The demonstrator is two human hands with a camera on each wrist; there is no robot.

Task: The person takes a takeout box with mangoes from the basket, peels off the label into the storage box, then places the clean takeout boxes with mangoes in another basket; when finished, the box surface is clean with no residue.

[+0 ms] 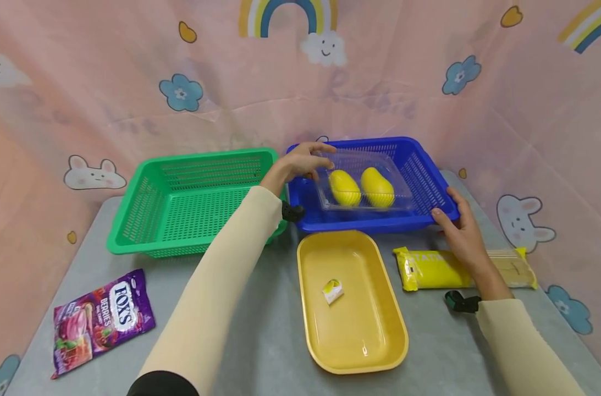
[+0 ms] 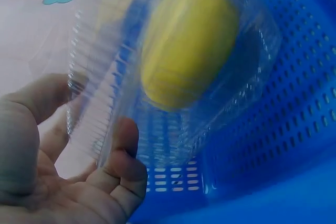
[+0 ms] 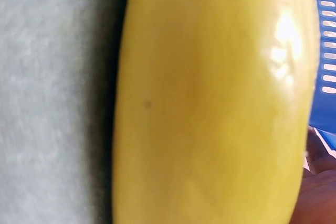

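Observation:
My left hand [image 1: 302,163] holds the left side of a clear plastic box [image 1: 404,190] with two yellow mangoes [image 1: 344,188] inside. In the left wrist view, the fingers of that hand [image 2: 68,171] are on both sides of the box edge, with one mango [image 2: 191,43] close behind the plastic. The box is within the blue basket [image 1: 364,225], tilted; whether it touches the bottom I cannot tell. My right hand [image 1: 462,231] grips the basket's right front corner, thumb over the rim. In the right wrist view, a glossy yellow surface [image 3: 210,98] hides most of this hand.
To the left stands a green basket [image 1: 206,220]. A yellow tray [image 1: 354,335] with a small white-and-yellow packet [image 1: 332,291] stands in front of the blue basket. A yellow packet [image 1: 429,272] lies under my right wrist, and a purple candy bag [image 1: 102,322] at the left front.

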